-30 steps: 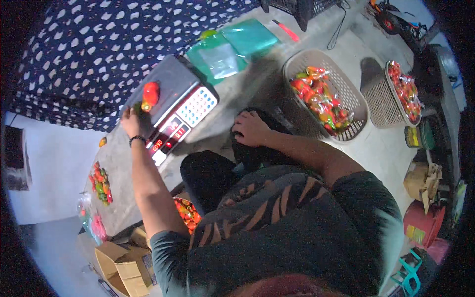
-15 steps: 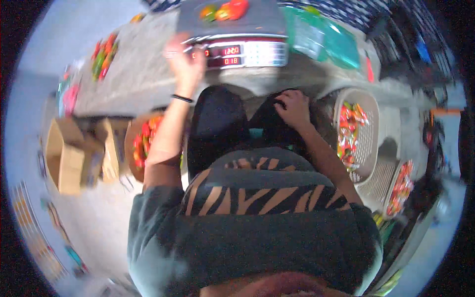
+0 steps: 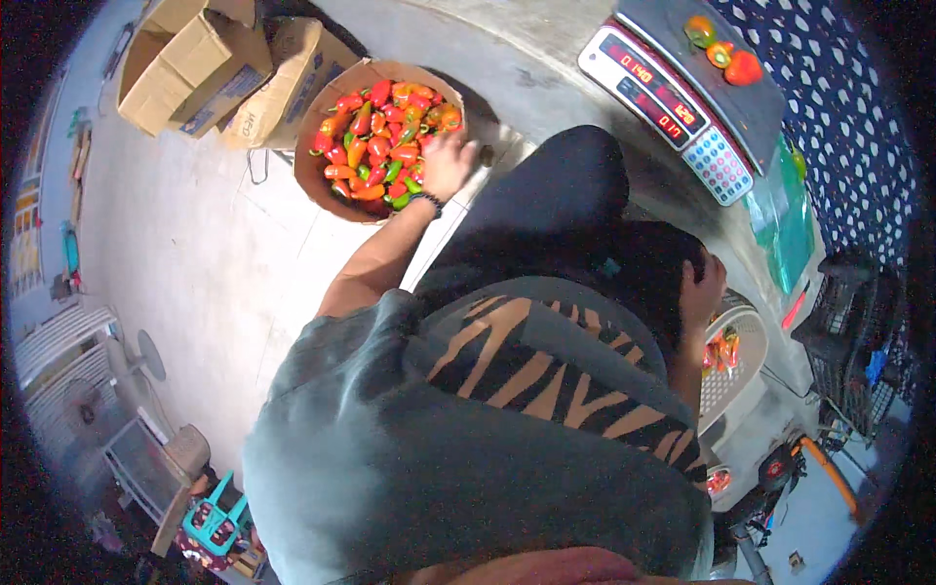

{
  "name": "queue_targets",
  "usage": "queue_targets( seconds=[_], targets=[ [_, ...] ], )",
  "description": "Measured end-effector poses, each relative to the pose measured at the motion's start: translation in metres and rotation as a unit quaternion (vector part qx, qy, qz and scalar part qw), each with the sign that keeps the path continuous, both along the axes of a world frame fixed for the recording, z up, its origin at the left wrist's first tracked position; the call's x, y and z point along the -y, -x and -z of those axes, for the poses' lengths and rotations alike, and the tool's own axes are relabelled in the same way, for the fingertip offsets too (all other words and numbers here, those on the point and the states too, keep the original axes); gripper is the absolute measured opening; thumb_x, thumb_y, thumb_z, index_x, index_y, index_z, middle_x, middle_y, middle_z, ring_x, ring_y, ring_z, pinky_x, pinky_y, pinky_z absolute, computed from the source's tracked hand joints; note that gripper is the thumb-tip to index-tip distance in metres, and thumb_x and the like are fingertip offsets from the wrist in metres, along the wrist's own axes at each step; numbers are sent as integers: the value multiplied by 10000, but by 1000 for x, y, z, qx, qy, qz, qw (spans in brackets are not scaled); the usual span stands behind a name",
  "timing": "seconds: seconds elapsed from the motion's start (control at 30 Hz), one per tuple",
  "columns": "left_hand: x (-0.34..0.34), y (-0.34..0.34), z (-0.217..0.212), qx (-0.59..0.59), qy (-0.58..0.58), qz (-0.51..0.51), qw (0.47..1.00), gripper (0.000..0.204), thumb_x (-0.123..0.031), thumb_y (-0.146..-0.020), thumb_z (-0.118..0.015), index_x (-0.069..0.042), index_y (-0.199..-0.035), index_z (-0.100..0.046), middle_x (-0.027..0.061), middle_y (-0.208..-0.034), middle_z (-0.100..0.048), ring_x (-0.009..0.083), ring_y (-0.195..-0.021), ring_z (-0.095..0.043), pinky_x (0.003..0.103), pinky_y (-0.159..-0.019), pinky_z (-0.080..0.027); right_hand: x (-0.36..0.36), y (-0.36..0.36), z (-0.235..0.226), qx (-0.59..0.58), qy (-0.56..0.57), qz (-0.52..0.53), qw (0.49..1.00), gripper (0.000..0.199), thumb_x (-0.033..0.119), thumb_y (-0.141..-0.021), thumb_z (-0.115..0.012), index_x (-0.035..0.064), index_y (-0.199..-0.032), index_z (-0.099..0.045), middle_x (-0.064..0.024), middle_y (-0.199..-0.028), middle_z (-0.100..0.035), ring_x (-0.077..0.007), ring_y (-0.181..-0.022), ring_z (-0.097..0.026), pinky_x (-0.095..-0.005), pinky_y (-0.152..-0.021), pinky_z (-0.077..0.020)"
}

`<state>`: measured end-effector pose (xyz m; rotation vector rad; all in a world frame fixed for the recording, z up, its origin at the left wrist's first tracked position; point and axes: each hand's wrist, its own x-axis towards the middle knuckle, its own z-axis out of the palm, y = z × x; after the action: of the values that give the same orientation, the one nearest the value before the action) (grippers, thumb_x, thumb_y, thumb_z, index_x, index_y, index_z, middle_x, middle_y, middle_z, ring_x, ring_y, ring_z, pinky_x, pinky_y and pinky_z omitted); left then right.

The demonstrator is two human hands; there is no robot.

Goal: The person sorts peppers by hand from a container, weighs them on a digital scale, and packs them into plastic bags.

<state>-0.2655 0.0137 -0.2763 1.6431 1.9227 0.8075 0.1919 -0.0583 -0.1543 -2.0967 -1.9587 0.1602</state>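
My left hand, a dark bracelet on its wrist, is over the right rim of a round-looking cardboard box. Small red, orange and green peppers fill the box, and the fingertips are close to those at its right side. The fingers look apart, with nothing visible in them, though slightly blurred. My right hand rests open on my right knee, holding nothing. At upper right, a few peppers lie on the grey plate of a digital scale with a lit red display and a keypad.
Opened cardboard boxes stand at upper left. Green plastic bags lie beside the scale. A pale plastic basket with bagged peppers is past my right hand. Dark crates stand at far right, a teal plastic item at lower left.
My view has turned left. My left hand has gone from beside the scale to the box of peppers. My right hand stays on my knee.
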Motion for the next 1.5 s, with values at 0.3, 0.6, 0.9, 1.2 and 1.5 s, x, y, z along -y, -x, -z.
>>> queue_targets(
  seconds=[0.3,0.6,0.9,1.2,1.5],
  targets=[
    [-1,126,110,-156,394,-245,872,495,-247,-702,-635,-96,-1149,-487,110,-1222,-441,323,-1135,-402,405,-921,-390,1,10,-8,-104,172,204,958,654,433,-821,-527,30,-1301,-338,-242,-1289,-353,-367,-1192,-346,-403,-996,-262],
    [-101,130,171,-314,433,166,828,445,-349,-822,-439,-144,-1211,-505,97,-1352,-348,310,-1272,-266,471,-1014,-265,1,-11,14,-101,115,147,977,504,209,-844,-531,-28,-1260,-373,-178,-1250,-427,-257,-1162,-399,-321,-989,-270],
    [-56,123,122,-59,63,-112,990,238,-225,-737,-652,-104,-942,-655,198,-1204,-432,316,-1101,-441,380,-946,-358,-7,-6,13,-87,105,172,976,554,291,-790,-618,39,-1238,-412,-184,-1189,-470,-321,-1122,-426,-406,-958,-316],
    [-155,-55,-161,308,-136,129,933,106,-93,-746,-649,-21,-782,-581,123,-1128,-477,181,-1010,-475,287,-854,-385,11,-16,14,-110,28,169,979,629,442,-754,-611,70,-1226,-426,-235,-1107,-486,-389,-1033,-464,-463,-880,-378],
    [-287,-268,-250,-22,-228,190,955,405,-382,-695,-648,-54,-880,-496,169,-805,-621,361,-811,-597,414,-694,-468,11,-12,13,-107,95,216,966,735,552,-756,-535,96,-1301,-344,-276,-1231,-396,-436,-1121,-394,-490,-939,-338]
  ],
)
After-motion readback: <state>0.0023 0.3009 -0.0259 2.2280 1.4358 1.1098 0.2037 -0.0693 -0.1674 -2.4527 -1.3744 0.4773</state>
